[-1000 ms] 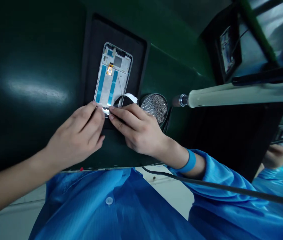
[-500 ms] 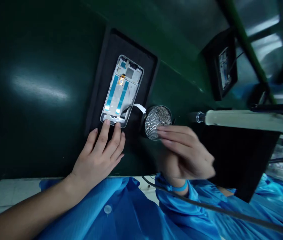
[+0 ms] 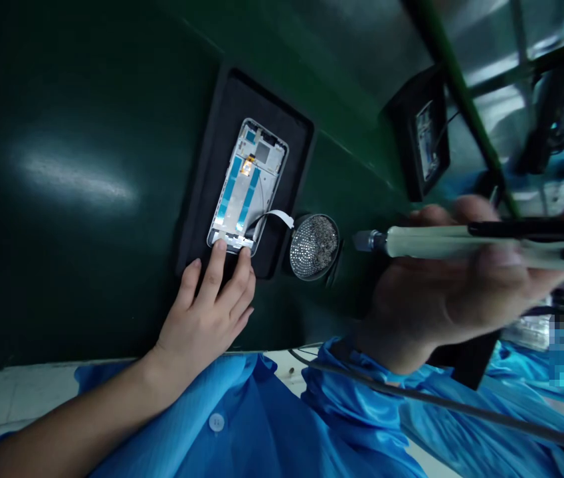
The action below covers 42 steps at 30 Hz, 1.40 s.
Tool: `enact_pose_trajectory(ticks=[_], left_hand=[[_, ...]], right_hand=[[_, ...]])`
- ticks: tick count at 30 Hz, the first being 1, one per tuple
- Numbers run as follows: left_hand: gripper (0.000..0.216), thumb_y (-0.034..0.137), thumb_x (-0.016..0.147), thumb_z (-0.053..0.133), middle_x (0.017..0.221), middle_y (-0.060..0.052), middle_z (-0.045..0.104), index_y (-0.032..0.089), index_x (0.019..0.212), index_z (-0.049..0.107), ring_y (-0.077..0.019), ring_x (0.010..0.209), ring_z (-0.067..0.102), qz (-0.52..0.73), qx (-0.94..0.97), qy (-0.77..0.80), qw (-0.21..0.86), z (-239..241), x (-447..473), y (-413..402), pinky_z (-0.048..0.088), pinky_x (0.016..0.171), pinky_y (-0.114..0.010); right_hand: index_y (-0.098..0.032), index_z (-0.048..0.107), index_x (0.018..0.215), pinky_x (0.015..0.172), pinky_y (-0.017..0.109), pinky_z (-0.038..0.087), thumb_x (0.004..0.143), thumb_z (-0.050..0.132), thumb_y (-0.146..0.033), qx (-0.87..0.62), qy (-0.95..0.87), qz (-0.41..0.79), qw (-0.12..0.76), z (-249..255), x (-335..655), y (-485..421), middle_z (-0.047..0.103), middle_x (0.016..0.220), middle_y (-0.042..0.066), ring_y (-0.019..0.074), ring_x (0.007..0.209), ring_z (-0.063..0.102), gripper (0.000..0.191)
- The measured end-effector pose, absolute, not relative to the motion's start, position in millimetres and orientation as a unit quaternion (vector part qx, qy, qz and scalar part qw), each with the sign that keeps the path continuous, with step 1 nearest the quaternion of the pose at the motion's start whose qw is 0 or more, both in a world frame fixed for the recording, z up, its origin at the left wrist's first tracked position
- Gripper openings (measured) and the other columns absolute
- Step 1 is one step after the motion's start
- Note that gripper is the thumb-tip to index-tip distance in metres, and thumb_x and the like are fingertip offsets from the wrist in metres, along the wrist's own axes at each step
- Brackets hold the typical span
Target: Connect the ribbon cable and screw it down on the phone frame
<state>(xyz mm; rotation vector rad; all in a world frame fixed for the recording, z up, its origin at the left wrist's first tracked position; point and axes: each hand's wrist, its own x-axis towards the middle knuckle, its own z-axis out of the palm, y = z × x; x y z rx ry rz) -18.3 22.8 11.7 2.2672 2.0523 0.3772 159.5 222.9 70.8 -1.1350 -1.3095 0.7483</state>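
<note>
On black tray (image 3: 202, 219): left hand (image 3: 206, 318) flat, pinning fragile phone frame (image 3: 248, 186) edge; right hand (image 3: 436, 292) seemingly clasps screwdriver (image 3: 461, 242).

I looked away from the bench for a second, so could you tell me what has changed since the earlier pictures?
The right hand left the phone frame, swung right and closed around the electric screwdriver. The left hand stays at the frame's near end, fingertips on it. The frame still lies in its black tray, beside the screw dish.
</note>
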Motion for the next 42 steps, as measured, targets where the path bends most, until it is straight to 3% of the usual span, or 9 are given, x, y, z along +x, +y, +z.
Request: enact_pose_trajectory(ticks=[3,7,9,11,15,18,22,28,42], left_hand=[[0.059,0.047,0.111,0.05,0.177,-0.014,0.037,0.016,0.162,0.051,-0.0473,0.162,0.037,0.12,0.734,0.667,0.044,11,-18,22,0.056,0.114,-0.059],[0.059,0.045,0.113,0.048,0.18,-0.011,0.032,0.019,0.166,0.045,-0.0464,0.166,0.029,0.122,0.729,0.67,0.075,13,-18,21,0.047,0.122,-0.06],[0.059,0.044,0.113,0.05,0.181,-0.011,0.029,0.019,0.167,0.044,-0.0461,0.168,0.024,0.136,0.722,0.672,0.092,14,-17,20,0.042,0.127,-0.061],[0.06,0.044,0.113,0.052,0.181,-0.012,0.028,0.017,0.166,0.044,-0.0466,0.169,0.021,0.151,0.717,0.674,0.096,12,-16,20,0.038,0.13,-0.062],[0.064,0.045,0.11,0.058,0.18,-0.013,0.032,0.013,0.164,0.046,-0.0457,0.171,0.011,0.172,0.707,0.681,0.079,7,-10,19,0.028,0.135,-0.066],[0.061,0.044,0.108,0.063,0.176,-0.012,0.041,0.014,0.16,0.053,-0.0435,0.172,0.01,0.195,0.699,0.685,0.07,4,-8,19,0.018,0.14,-0.064],[0.052,0.041,0.109,0.06,0.173,-0.009,0.047,0.018,0.156,0.057,-0.0412,0.171,0.015,0.211,0.691,0.686,0.086,5,-9,19,0.012,0.142,-0.06],[0.056,0.043,0.111,0.056,0.175,-0.008,0.044,0.019,0.161,0.051,-0.0395,0.172,0.012,0.204,0.686,0.69,0.105,7,-9,17,0.021,0.14,-0.06],[0.069,0.05,0.104,0.068,0.178,-0.01,0.039,0.017,0.162,0.052,-0.0447,0.171,0.005,0.19,0.696,0.69,0.06,1,-6,19,0.004,0.141,-0.063]], right_hand=[[-0.03,0.084,0.093,0.059,0.03,0.057,0.077,0.079,-0.034,-0.374,-0.6,0.308,0.637,77,143,233,0.06,0.068,-0.004,0.0133,0.058,0.06,0.018],[-0.031,0.08,0.084,0.046,0.027,0.052,0.073,0.074,-0.044,-0.3,-0.603,0.481,0.561,88,124,241,0.032,0.05,-0.01,0.0101,0.039,0.037,0.018],[-0.033,0.08,0.084,0.039,0.026,0.046,0.072,0.071,-0.038,-0.271,-0.593,0.547,0.524,93,110,233,0.024,0.045,-0.012,0.0098,0.033,0.026,0.016],[-0.033,0.08,0.087,0.04,0.026,0.043,0.073,0.068,-0.027,-0.275,-0.569,0.572,0.523,96,92,216,0.026,0.044,-0.013,0.0094,0.033,0.024,0.02],[-0.031,0.074,0.09,0.055,0.031,0.052,0.08,0.069,-0.016,-0.298,-0.562,0.615,0.465,94,54,179,0.042,0.052,-0.011,0.0115,0.042,0.043,0.019],[-0.031,0.07,0.091,0.051,0.031,0.048,0.085,0.076,-0.023,-0.245,-0.57,0.627,0.47,82,37,168,0.04,0.053,-0.011,0.0123,0.041,0.045,0.012],[-0.03,0.076,0.092,0.045,0.031,0.042,0.08,0.08,-0.022,-0.241,-0.557,0.627,0.488,68,30,165,0.041,0.052,-0.01,0.013,0.041,0.045,0.015],[-0.03,0.074,0.086,0.051,0.03,0.047,0.082,0.073,-0.016,-0.275,-0.549,0.616,0.494,71,34,163,0.038,0.054,-0.01,0.0118,0.043,0.044,0.014],[-0.035,0.066,0.095,0.051,0.033,0.041,0.086,0.073,-0.037,-0.284,-0.571,0.59,0.496,52,26,168,0.042,0.053,-0.011,0.0132,0.041,0.042,0.011]])
